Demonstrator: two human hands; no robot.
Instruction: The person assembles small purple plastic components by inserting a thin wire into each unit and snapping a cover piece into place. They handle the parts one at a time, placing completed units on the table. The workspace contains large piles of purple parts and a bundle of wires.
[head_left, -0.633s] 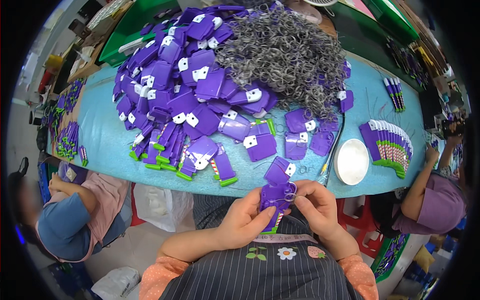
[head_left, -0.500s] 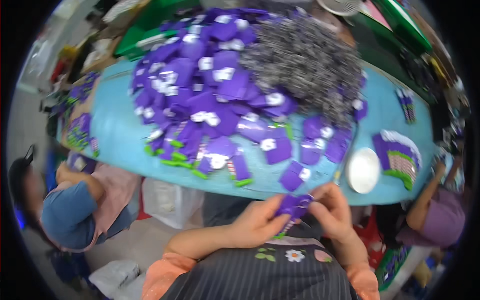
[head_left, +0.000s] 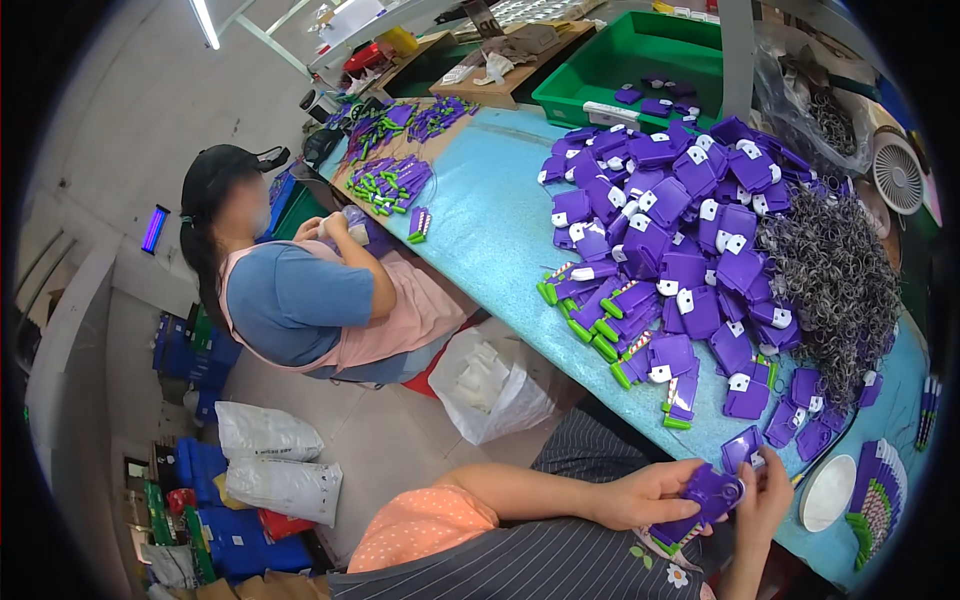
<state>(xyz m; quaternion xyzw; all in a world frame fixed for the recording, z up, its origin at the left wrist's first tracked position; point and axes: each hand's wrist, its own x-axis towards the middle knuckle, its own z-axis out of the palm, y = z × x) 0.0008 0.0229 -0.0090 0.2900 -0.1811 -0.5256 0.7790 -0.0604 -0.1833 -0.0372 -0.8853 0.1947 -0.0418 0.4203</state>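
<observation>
My left hand [head_left: 648, 496] is closed on a flat purple plastic piece [head_left: 708, 487] with a green-ended part below it. My right hand [head_left: 764, 500] is closed at the piece's right edge, where a small metal ring [head_left: 738, 491] shows; the fingers partly hide the grip. Just beyond the right fingertips lies another purple piece [head_left: 741, 446]. A large heap of purple pieces with white tabs [head_left: 690, 210], several with striped, green-ended parts, covers the table ahead. Against its right side lies a tangled pile of metal rings [head_left: 835, 285].
A white dish [head_left: 828, 492] and a fanned stack of striped, green-ended pieces [head_left: 880, 495] are to my right on the blue table [head_left: 500, 210]. A green bin [head_left: 630, 65] stands behind the heap. A co-worker [head_left: 300, 290] sits at left, near a white bag-lined container [head_left: 495, 385].
My view has swung left, so the table and heap now sit further right and the co-worker shows more fully. Both hands still hold the purple piece and ring together.
</observation>
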